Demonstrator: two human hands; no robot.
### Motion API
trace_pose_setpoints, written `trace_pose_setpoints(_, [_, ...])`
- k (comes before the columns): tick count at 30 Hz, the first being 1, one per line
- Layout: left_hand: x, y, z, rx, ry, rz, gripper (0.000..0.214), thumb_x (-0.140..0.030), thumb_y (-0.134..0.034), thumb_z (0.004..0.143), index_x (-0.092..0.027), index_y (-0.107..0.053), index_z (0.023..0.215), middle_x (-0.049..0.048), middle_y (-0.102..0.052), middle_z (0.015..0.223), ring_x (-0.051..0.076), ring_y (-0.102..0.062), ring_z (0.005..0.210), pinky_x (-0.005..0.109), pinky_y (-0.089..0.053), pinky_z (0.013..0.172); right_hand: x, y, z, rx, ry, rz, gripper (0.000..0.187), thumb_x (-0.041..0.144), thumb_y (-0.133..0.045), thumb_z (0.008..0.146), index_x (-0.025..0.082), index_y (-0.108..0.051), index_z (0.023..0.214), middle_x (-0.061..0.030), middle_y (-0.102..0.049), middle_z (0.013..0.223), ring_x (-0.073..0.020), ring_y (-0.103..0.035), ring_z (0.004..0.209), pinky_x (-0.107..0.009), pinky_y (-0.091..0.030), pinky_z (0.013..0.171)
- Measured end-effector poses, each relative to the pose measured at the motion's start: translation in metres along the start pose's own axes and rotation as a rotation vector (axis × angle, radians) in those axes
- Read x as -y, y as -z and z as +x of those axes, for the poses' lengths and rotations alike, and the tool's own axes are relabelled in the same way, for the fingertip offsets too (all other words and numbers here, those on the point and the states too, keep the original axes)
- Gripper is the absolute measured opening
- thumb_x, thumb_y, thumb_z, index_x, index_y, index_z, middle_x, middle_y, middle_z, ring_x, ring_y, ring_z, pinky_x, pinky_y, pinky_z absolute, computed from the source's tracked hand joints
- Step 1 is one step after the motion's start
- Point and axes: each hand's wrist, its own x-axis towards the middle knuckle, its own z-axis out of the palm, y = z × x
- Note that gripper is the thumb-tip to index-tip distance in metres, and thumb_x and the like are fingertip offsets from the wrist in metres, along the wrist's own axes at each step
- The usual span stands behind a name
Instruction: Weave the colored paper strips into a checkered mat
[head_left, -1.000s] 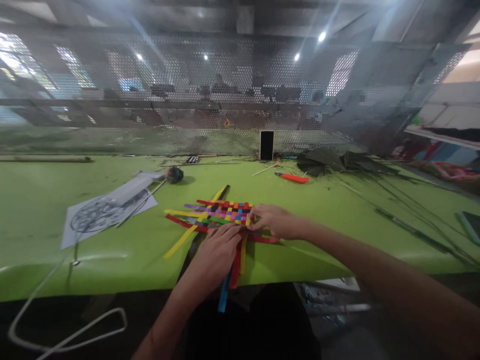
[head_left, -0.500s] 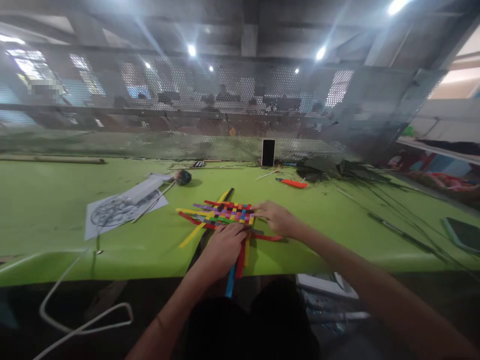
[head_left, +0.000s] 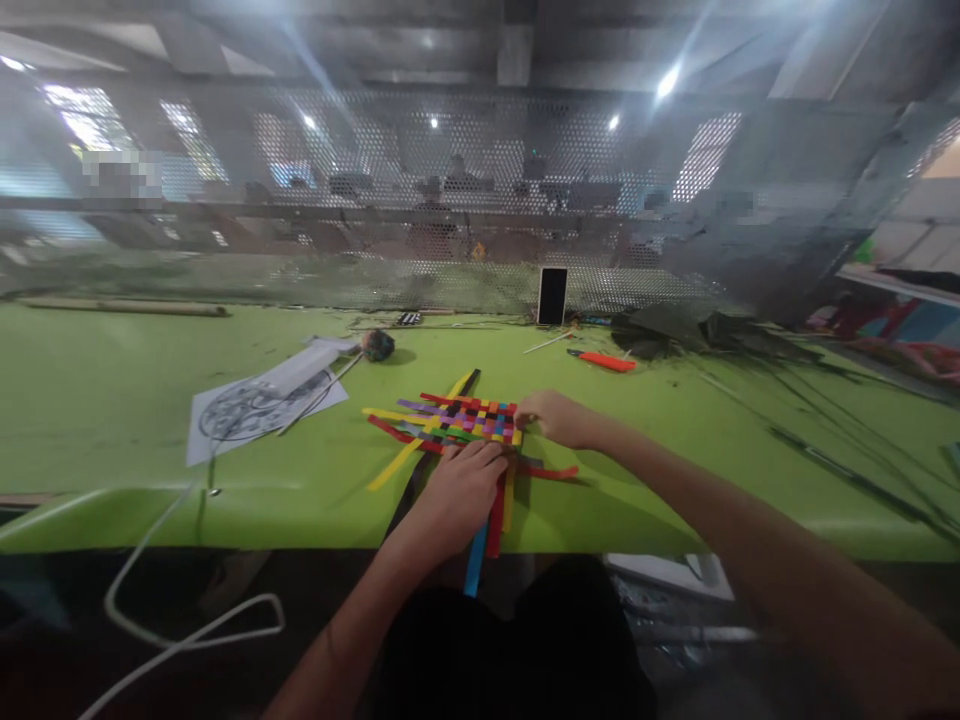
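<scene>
A woven mat of coloured strips [head_left: 487,418] lies on the green table, its squares red, yellow, purple, orange and blue. Loose strip ends spread from it to the left, and a blue strip [head_left: 475,560] hangs over the table's front edge. My left hand [head_left: 469,485] rests on the mat's near side, fingers laid over the weave and pressing it down; it covers part of the strips. At the mat's right edge is my right hand [head_left: 551,418], its fingers curled together. What lies between those fingertips is too small to make out.
Left of the mat lie printed paper sheets [head_left: 247,408] and a dark round ball [head_left: 379,346]. Behind it are a red-handled cutter [head_left: 606,361] and an upright phone [head_left: 553,296] against the mesh partition. Dark strips [head_left: 660,335] lie at the back right. A white cable [head_left: 150,620] hangs below.
My right hand's fingers, stretched out over the mat's right edge before, are now curled there. The left hand stays on the weave. The whole view has shifted slightly.
</scene>
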Motion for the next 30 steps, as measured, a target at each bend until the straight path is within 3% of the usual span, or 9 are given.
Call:
trace_pose_setpoints(5, [0.0,-0.002,0.001,-0.019,-0.009,-0.001,0.043,-0.007,-0.038,0.099,-0.02,-0.061,0.134,0.0084,-0.061,0.142,0.024,-0.055,0.127,0.043,-0.042,0.104,0.004,0.019,0.003,0.075,-0.005,-0.014,0.031,0.004,-0.053,0.085,0.017,-0.078,0.098,-0.0071,-0.08,0.096,-0.0187,-0.069,0.083,-0.025,-0.046,0.074])
trace_pose_setpoints(11, [0.001,-0.002,0.003,0.055,0.013,-0.005,0.048,-0.007,-0.044,0.095,-0.022,-0.058,0.139,0.0074,-0.058,0.147,0.025,-0.049,0.137,0.045,-0.04,0.108,0.03,0.029,0.009,0.024,-0.024,-0.028,0.025,0.012,-0.053,0.094,0.015,-0.075,0.104,-0.0121,-0.078,0.095,-0.0214,-0.067,0.08,-0.029,-0.043,0.071])
trace_pose_setpoints(14, [-0.001,0.001,0.003,0.054,0.006,-0.028,0.048,-0.008,-0.045,0.094,-0.02,-0.058,0.138,0.0077,-0.058,0.147,0.026,-0.049,0.137,0.047,-0.039,0.11,0.039,0.016,-0.008,-0.099,-0.008,0.122,0.021,0.01,-0.056,0.092,0.017,-0.076,0.094,-0.0089,-0.077,0.095,-0.0195,-0.066,0.082,-0.029,-0.044,0.074])
trace_pose_setpoints(17, [-0.002,0.002,0.002,0.019,0.013,-0.071,0.048,-0.006,-0.044,0.094,-0.02,-0.058,0.137,0.0075,-0.059,0.146,0.026,-0.052,0.133,0.048,-0.039,0.111,0.046,-0.01,-0.035,-0.197,-0.076,0.2,0.021,0.009,-0.056,0.09,0.018,-0.075,0.089,-0.007,-0.076,0.091,-0.0187,-0.065,0.079,-0.03,-0.047,0.072])
trace_pose_setpoints(21, [-0.002,0.002,-0.001,-0.025,0.025,-0.11,0.05,-0.003,-0.042,0.093,-0.021,-0.056,0.137,0.0082,-0.059,0.144,0.025,-0.053,0.132,0.047,-0.042,0.11,0.062,-0.042,-0.059,-0.361,-0.076,0.063,0.031,0.004,-0.049,0.09,0.017,-0.073,0.104,-0.0099,-0.075,0.099,-0.0224,-0.065,0.092,-0.036,-0.05,0.085])
trace_pose_setpoints(26, [-0.001,0.002,-0.003,-0.055,0.019,-0.127,0.047,-0.008,-0.041,0.098,-0.024,-0.055,0.139,0.0072,-0.059,0.145,0.023,-0.052,0.134,0.046,-0.041,0.113,0.078,-0.051,-0.064,-0.335,-0.018,-0.236,0.036,0.002,-0.048,0.083,0.012,-0.068,0.111,-0.013,-0.07,0.091,-0.0261,-0.058,0.084,-0.04,-0.047,0.08])
trace_pose_setpoints(30, [0.0,0.0,-0.003,-0.051,0.004,-0.085,0.042,-0.012,-0.042,0.1,-0.022,-0.056,0.138,0.0063,-0.058,0.147,0.023,-0.052,0.135,0.044,-0.04,0.114,0.077,-0.048,-0.063,-0.299,-0.016,-0.255,0.034,0.003,-0.048,0.082,0.012,-0.067,0.108,-0.0131,-0.068,0.087,-0.0273,-0.055,0.084,-0.042,-0.044,0.081])
